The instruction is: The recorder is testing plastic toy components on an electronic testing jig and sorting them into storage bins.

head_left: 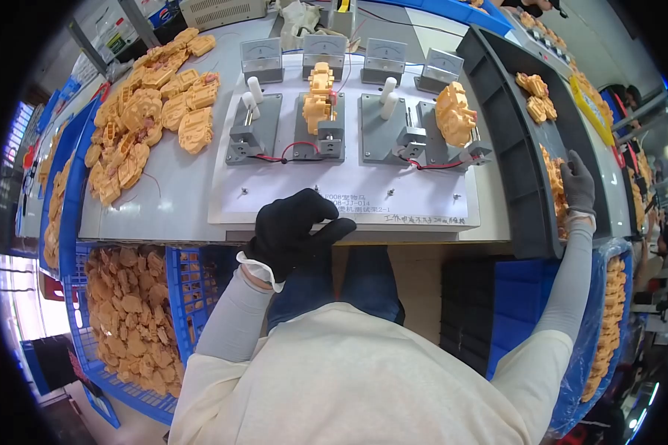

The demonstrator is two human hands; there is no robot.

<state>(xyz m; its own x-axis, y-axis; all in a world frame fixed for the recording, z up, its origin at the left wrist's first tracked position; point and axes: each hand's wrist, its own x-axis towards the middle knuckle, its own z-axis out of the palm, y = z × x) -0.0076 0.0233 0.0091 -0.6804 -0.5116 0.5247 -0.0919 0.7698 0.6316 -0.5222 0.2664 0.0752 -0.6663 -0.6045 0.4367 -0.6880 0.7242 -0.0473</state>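
Grey bench (174,208): two orange plastic bodies (318,111) on two of four fixtures (378,141), long axes running front to back.
Four meters (384,61) stand behind; left hand (293,230) has thumb and forefinger apart; right hand (579,185) dips into one dark tray (501,141), its grip impossible to tell.

Bench: a smooth, pale-grey workbench top (163,211) carries it all, its front edge running straight across.
Left side: a sprawling heap of pale-orange moulded plastic parts (141,111) sits right on that top, piece over piece, thin reddish wires poking out!
Centre: a broad, flat, white rectangular board (226,200) commands the middle, right up by the front edge.
Right side: a long, dark-grey, high-walled plastic tray (508,148) stretches front to back, near the board.
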